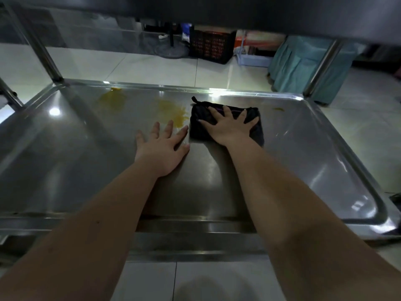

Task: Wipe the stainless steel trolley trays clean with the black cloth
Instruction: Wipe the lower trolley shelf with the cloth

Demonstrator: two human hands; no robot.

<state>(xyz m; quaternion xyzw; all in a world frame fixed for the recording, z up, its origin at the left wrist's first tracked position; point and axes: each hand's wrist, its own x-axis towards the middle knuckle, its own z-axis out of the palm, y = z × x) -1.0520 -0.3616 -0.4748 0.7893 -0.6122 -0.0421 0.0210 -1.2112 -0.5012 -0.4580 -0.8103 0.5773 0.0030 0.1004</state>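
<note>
Steel tray (65,170): it is the low tray of the trolley. Both arms reach in over its near rim.
Left hand (162,148): it lies flat on the bare steel, fingers straight and apart, holding nothing. The fingertips sit just beside the big yellow smear. If the steel is wet, I think this hand could slip, or slide into the mess.
Right hand (227,129): it lies flat on top of the black cloth and presses down. The fingers are spread wide, not curled round it.
Black cloth (200,129): it is folded into a thick pad and lies on the tray, toward the far side, right beside the big yellow smear. With no real hold on it, a fast push could make it bunch up or slip out from under the palm.
Big yellow smear (173,114): it is left of the cloth. One light wipe may only spread it thin over clean steel.
Second yellow smear (112,98): it is farther left, close to the far rim. It is a long reach, so it could get missed.
Small yellow spot (278,109): it is right of the cloth, near the far rim. It is easy to miss too.
Top tray (217,9): it hangs low over the view. Leaning in for the far corners could mean a bumped head.
</note>
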